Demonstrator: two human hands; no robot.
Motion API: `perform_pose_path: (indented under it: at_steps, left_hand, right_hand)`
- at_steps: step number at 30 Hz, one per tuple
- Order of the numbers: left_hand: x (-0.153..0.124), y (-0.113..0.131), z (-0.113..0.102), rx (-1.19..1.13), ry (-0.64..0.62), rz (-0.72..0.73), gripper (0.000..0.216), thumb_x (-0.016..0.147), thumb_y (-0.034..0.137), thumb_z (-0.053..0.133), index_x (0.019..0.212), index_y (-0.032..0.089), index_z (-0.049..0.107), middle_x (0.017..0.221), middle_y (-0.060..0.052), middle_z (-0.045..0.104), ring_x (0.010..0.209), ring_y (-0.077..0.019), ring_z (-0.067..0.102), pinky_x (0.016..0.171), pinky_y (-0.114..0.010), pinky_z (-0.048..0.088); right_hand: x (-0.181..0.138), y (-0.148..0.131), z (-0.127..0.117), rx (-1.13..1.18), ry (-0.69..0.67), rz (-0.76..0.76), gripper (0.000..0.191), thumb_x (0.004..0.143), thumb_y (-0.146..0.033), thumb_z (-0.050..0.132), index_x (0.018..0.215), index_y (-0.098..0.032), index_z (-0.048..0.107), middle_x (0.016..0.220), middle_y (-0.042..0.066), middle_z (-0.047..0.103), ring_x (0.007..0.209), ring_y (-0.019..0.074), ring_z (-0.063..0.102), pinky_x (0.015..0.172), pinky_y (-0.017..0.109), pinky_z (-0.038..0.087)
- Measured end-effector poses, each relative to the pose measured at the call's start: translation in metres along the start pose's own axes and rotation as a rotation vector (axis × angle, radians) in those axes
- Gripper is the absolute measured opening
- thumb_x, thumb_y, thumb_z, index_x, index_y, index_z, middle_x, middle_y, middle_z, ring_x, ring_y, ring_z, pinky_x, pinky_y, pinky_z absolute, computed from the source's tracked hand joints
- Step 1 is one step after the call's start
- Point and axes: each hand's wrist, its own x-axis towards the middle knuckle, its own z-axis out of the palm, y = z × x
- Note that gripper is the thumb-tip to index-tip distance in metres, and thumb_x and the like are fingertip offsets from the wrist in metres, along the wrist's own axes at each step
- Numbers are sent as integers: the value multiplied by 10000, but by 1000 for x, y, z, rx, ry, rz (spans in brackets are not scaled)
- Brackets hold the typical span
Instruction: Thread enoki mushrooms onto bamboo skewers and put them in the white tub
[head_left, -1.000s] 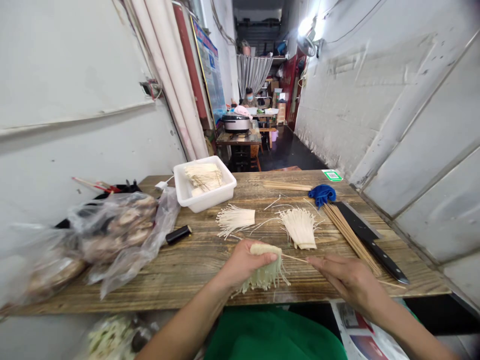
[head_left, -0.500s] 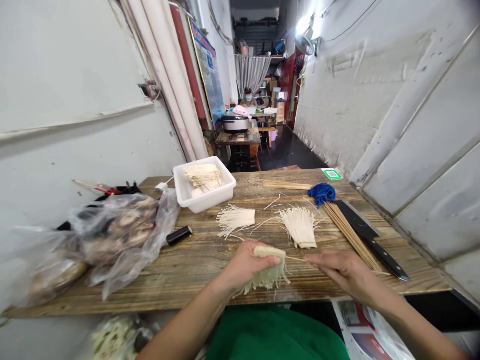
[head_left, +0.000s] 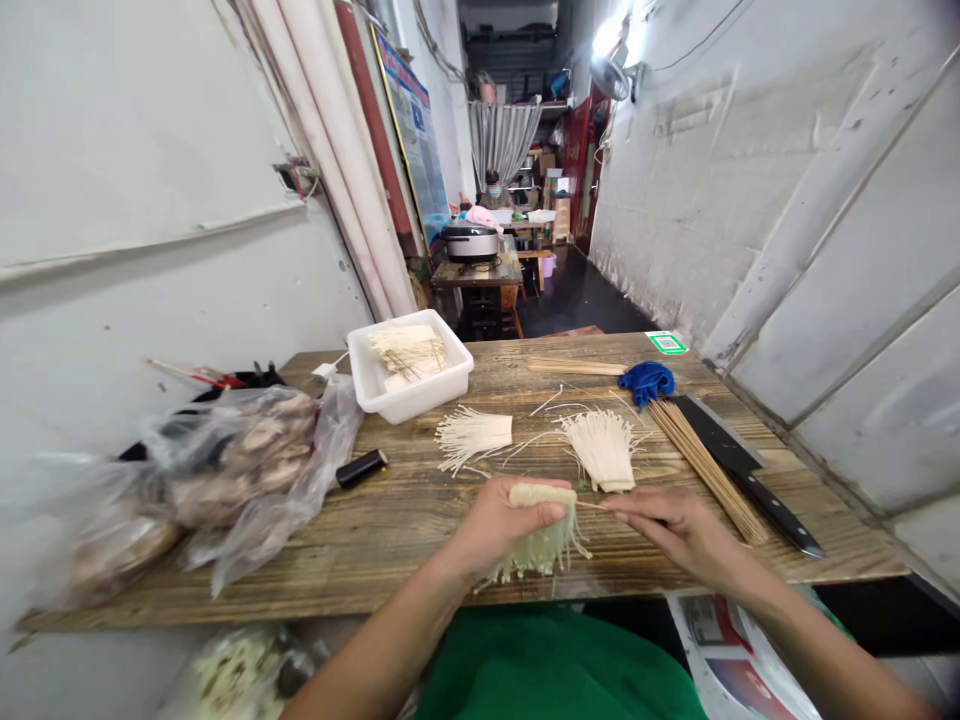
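My left hand [head_left: 491, 525] is closed round a small bunch of enoki mushrooms [head_left: 541, 540] near the front edge of the wooden table [head_left: 405, 520]. My right hand [head_left: 671, 530] pinches a thin bamboo skewer [head_left: 591, 505] whose tip meets the cut end of that bunch. Two more enoki bunches lie further back, one in the middle [head_left: 472, 435] and one to the right [head_left: 604, 450]. A pile of skewers [head_left: 701, 455] lies beside my right hand.
A white tub [head_left: 409, 370] with skewered enoki stands at the back. A cleaver [head_left: 742, 470] and blue cloth [head_left: 646, 380] lie right. Plastic bags of mushrooms [head_left: 225, 460] fill the left, with a black lighter [head_left: 361, 467] beside them. A seated person is far down the corridor.
My right hand has moved left with the skewer, so more of it has gone into the bunch. My left hand and the bunch have shifted slightly right and back.
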Motion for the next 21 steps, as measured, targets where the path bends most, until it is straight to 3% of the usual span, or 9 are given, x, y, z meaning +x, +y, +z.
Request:
perform_pose_path:
  at_steps: [3,6,11,21]
  left_hand:
    - [-3,7,-3,47,-15,54,534,642,409,789,1095,141,692,1051,-97,704,888,-209,639,768,-266,474]
    - [-5,9,-8,171,-22,141,405,718,398,731,1038,149,719,1067,-88,701,938,-229,637,798,-279,475]
    - [-10,8,-8,223,6,258,272,755,370,701,945,182,754,973,-58,729,877,-226,661,774,-286,492]
    - [-19,12,2,198,-53,240,283,727,396,723,907,183,765,840,-74,738,726,-201,653,640,-258,490]
  right_hand:
    - [-3,1,-2,-5,27,17,249,929,-279,505,1083,-242,697,929,38,733,822,138,683,697,239,548]
    - [-7,1,-4,-27,38,21,250,931,-272,503,1088,-245,695,970,41,730,871,146,684,749,259,557]
    - [-10,-6,-8,-66,34,-16,256,935,-254,488,1082,-240,697,966,48,729,875,153,681,750,256,553]
    - [-11,-19,-23,-81,-123,-52,293,957,-241,454,1168,-237,657,775,34,672,693,119,621,607,227,478]
